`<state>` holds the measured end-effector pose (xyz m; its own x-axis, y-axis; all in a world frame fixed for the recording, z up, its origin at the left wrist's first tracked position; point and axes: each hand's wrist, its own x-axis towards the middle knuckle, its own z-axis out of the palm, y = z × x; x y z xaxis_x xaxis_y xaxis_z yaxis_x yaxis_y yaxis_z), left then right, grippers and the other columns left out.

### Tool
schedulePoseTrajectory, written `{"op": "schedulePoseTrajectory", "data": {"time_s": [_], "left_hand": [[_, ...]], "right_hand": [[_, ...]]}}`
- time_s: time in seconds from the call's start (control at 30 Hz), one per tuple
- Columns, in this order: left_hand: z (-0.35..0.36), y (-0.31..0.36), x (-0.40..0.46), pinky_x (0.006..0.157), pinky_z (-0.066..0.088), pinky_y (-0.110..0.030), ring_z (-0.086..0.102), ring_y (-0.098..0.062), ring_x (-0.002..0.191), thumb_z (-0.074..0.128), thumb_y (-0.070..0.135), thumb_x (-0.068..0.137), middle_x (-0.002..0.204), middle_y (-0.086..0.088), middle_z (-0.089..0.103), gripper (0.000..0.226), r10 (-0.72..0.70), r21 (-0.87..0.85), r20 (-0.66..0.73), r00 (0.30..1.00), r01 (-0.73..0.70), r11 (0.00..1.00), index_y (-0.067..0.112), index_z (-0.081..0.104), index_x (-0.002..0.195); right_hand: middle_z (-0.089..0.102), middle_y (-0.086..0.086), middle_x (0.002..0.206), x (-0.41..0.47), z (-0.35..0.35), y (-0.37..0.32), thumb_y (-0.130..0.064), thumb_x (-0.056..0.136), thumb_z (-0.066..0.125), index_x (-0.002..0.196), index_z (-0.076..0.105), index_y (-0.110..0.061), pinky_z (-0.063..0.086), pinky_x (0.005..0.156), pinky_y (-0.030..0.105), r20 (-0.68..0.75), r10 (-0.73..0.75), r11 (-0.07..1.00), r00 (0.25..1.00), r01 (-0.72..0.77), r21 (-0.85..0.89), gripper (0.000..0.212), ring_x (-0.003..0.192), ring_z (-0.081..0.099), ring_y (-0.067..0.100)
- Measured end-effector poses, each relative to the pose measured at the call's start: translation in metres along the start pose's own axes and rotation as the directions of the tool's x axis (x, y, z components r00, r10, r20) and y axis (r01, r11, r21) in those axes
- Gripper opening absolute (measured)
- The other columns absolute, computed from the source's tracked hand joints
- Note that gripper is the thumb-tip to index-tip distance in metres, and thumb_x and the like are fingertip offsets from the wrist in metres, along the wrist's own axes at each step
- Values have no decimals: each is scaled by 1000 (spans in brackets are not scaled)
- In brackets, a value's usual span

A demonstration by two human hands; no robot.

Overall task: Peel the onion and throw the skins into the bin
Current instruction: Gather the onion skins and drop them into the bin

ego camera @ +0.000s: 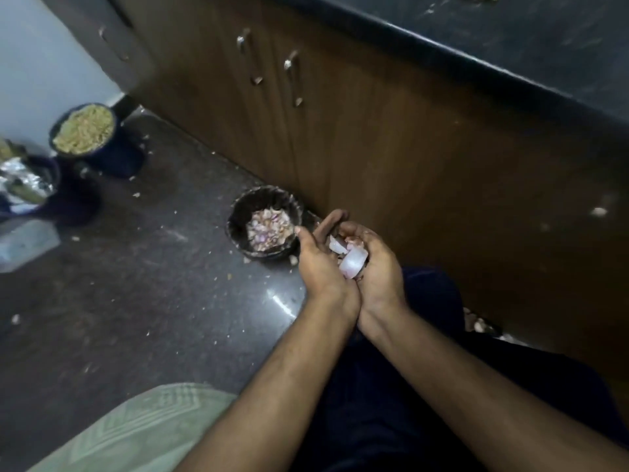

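A: Item one, hands?

B: I log the left hand and right hand pressed together at the wrists, cupped, fingers curled up round a heap of onion skins: pale, pinkish-white pieces lying in the hollow between the palms. Both forearms reach forward from the lower edge of the view.

A: Item two, the bin?

B: Black bin on the dark floor, close against the foot of the brown cabinet, just left of the hands and lower. More skins already lie inside. Open floor runs to its left and near side, flecked with scraps.

A: Item three, what I can't settle?

B: No whole onion shows; the fingers hide whatever sits deeper in the cup. Far left, a blue pot of yellowish matter and a foil-filled container, the latter cut by the frame. The counter is blurred.
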<state>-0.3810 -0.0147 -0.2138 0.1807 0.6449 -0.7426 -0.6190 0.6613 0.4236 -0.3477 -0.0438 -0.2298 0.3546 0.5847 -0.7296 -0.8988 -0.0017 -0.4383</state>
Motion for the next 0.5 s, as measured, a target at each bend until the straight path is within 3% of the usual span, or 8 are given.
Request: {"op": "schedulePoseTrajectory", "data": {"time_s": [0.07,0.13,0.2,0.27,0.37,0.43,0.5], "left_hand": [[-6,16,24,81,59,-36,71,-25,83,27,55,109,88,-12,76,68,-8,-30,-39,999,7,1000,5,73,100],[-9,34,45,78,58,-36,69,-28,83,25,56,109,92,-14,72,67,-12,-62,-77,997,7,998,6,69,105],[-12,52,65,79,57,-38,69,-33,91,23,57,109,103,-17,71,65,4,-74,-119,993,-13,997,8,63,120],[-12,70,85,88,54,-43,65,-40,116,21,60,108,129,-24,67,74,33,-134,-130,991,-50,990,4,57,141],[-20,95,115,110,47,-48,52,-41,139,17,69,104,149,-25,54,89,46,-269,-126,991,-79,960,0,48,151],[-26,106,123,121,38,-49,49,-41,142,17,71,103,152,-27,51,92,43,-327,-139,989,-87,941,-1,44,152],[-32,109,128,122,37,-49,51,-41,140,21,71,103,150,-28,52,91,51,-382,-153,987,-107,918,-2,45,151]], "right_hand": [[70,19,130,22,18,12,-16,89,56,111,70,-9,58,90,37,-28,81,997,996,-81,21,27,109,71,30],[69,24,126,39,39,22,-16,93,52,115,67,-4,63,79,34,-51,123,991,991,-126,-46,29,95,74,29],[71,26,119,53,64,31,-18,96,50,111,69,0,62,85,40,-80,128,982,989,-137,-127,30,92,73,33],[74,23,109,67,86,38,-25,95,51,101,72,3,56,97,46,-103,98,968,990,-119,-221,35,94,72,37],[74,11,75,90,113,44,-32,107,43,86,69,-5,57,89,45,-80,149,945,986,-166,-282,44,75,68,27],[74,12,89,100,125,45,-39,107,45,106,71,-3,59,92,41,-88,179,929,980,-198,-313,44,86,68,26],[69,12,97,105,131,47,-41,106,48,108,67,-6,59,84,32,-71,198,920,978,-210,-331,40,86,66,21]]}}
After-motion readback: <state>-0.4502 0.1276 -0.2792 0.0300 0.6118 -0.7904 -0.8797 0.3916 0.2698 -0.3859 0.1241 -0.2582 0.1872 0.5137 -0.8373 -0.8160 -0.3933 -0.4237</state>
